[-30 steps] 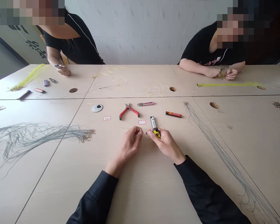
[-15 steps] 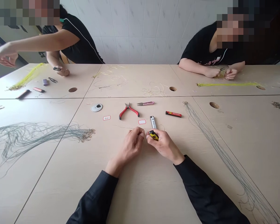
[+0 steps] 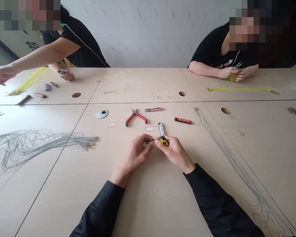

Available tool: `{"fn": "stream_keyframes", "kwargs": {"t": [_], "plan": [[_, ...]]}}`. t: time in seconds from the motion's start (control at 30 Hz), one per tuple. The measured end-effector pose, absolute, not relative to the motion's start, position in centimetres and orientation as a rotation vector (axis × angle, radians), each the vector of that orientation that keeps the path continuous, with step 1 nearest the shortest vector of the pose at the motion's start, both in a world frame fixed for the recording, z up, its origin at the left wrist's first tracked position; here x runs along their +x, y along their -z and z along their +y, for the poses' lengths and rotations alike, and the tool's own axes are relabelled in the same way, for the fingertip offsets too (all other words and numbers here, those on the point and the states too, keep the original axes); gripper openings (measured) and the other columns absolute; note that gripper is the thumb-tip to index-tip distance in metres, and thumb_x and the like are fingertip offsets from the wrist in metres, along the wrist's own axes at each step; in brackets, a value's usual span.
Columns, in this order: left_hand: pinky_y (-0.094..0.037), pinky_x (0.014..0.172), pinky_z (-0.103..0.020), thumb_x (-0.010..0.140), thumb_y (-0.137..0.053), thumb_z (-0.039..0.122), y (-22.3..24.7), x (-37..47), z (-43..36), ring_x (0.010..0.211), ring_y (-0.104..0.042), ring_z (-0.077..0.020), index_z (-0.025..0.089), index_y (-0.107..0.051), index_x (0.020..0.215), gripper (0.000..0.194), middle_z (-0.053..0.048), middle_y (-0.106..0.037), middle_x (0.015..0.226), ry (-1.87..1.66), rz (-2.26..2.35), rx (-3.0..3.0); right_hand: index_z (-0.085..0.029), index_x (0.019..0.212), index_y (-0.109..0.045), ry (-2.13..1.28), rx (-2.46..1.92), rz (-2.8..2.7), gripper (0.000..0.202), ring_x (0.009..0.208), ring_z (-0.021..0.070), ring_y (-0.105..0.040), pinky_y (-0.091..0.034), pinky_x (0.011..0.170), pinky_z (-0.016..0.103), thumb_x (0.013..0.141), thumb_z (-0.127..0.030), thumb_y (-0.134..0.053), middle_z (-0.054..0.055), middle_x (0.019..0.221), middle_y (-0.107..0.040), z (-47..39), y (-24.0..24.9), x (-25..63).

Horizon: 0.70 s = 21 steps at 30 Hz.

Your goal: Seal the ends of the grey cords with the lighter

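Thread (image 3: 154, 140), well in from the far edge of the table (image 3: 148, 200), looks feather-light, limp, probably slippery, best gripped near its tip. The left hand (image 3: 135, 151) appears to pinch it; the right hand (image 3: 175, 151) meets it, fingers curled round a yellow-and-black lighter (image 3: 164, 141). The white lighter (image 3: 161, 128) reads "BENT", the rest unclear; the red lighter (image 3: 183, 120) apparently "Ferrari"; the red-bordered label (image 3: 112, 125) is illegible.

Seemingly three near lighters (image 3: 164, 141), one pliers (image 3: 141, 116)

Left hand (image 3: 140, 148) and right hand (image 3: 172, 149) close together, fingers (image 3: 147, 136) curled, forearms (image 3: 101, 207) angled inward, wrists (image 3: 119, 176) apart.
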<state>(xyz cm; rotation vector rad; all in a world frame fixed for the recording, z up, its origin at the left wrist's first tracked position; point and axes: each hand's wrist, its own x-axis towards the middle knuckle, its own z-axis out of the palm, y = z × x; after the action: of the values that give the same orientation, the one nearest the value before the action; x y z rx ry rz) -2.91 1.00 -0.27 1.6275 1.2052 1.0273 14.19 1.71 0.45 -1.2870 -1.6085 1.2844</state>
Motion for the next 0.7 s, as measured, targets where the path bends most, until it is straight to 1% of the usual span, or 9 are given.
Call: {"fn": "stream_keyframes", "kwargs": {"t": [0.07, 0.13, 0.23, 0.4, 0.53, 0.63, 0.7], "plan": [[-0.046, 0.074, -0.025, 0.091, -0.056, 0.031, 0.24, -2.99, 0.97, 0.081, -0.060, -0.0139, 0.018, -0.064, 0.094, 0.015, -0.002, -0.067, 0.089, -1.040, 1.173, 1.660, -0.016, 0.084, -0.063, -1.294, -1.284, -1.598, 0.029, 0.063, 0.0123, -0.036, -0.032, 0.057, 0.024, 0.088, -0.044, -0.057, -0.002, 0.067, -0.043, 1.76, -0.28, 14.29], [-0.046, 0.076, -0.026, 0.091, -0.057, 0.031, 0.26, -3.06, 0.97, 0.082, -0.061, -0.0145, 0.018, -0.065, 0.092, 0.015, -0.002, -0.068, 0.089, -1.047, 1.177, 1.692, -0.015, 0.081, -0.062, -1.306, -1.278, -1.587, 0.030, 0.064, 0.0124, -0.037, -0.032, 0.058, 0.024, 0.088, -0.044, -0.058, -0.002, 0.067, -0.043, 1.83, -0.12, 14.42], [-0.045, 0.075, -0.026, 0.091, -0.057, 0.030, 0.33, -3.08, 0.98, 0.079, -0.061, -0.0136, 0.017, -0.064, 0.086, 0.016, -0.001, -0.068, 0.084, -1.034, 1.223, 1.704, -0.015, 0.077, -0.060, -1.323, -1.264, -1.585, 0.032, 0.064, 0.0123, -0.037, -0.032, 0.059, 0.024, 0.087, -0.046, -0.059, -0.002, 0.067, -0.043, 1.91, 0.03, 14.56], [-0.045, 0.072, -0.024, 0.090, -0.056, 0.029, 0.29, -2.98, 0.93, 0.075, -0.059, -0.0124, 0.017, -0.063, 0.084, 0.015, 0.000, -0.066, 0.080, -1.020, 1.260, 1.694, -0.016, 0.079, -0.061, -1.331, -1.272, -1.590, 0.031, 0.064, 0.0122, -0.036, -0.031, 0.058, 0.025, 0.087, -0.045, -0.058, -0.003, 0.067, -0.041, 1.87, 0.04, 14.48], [-0.045, 0.072, -0.024, 0.090, -0.056, 0.028, 0.13, -3.03, 0.89, 0.076, -0.059, -0.0123, 0.017, -0.064, 0.085, 0.014, 0.000, -0.067, 0.081, -1.004, 1.265, 1.689, -0.016, 0.076, -0.057, -1.316, -1.287, -1.585, 0.030, 0.063, 0.0117, -0.034, -0.030, 0.057, 0.024, 0.088, -0.044, -0.057, -0.004, 0.066, -0.038, 1.86, 0.08, 14.41], [-0.045, 0.074, -0.025, 0.090, -0.056, 0.027, 0.07, -3.10, 0.92, 0.079, -0.061, -0.0134, 0.017, -0.065, 0.086, 0.014, -0.001, -0.068, 0.083, -1.012, 1.258, 1.699, -0.017, 0.076, -0.056, -1.295, -1.297, -1.588, 0.029, 0.061, 0.0112, -0.031, -0.029, 0.055, 0.024, 0.088, -0.043, -0.056, -0.004, 0.065, -0.036, 1.92, 0.08, 14.38], [-0.046, 0.076, -0.026, 0.090, -0.056, 0.027, 0.10, -3.11, 0.97, 0.080, -0.062, -0.0140, 0.018, -0.066, 0.086, 0.014, -0.001, -0.069, 0.083, -1.022, 1.255, 1.715, -0.016, 0.078, -0.058, -1.288, -1.297, -1.598, 0.027, 0.061, 0.0113, -0.033, -0.030, 0.055, 0.024, 0.087, -0.042, -0.056, -0.004, 0.065, -0.038, 1.96, 0.00, 14.34]]}}
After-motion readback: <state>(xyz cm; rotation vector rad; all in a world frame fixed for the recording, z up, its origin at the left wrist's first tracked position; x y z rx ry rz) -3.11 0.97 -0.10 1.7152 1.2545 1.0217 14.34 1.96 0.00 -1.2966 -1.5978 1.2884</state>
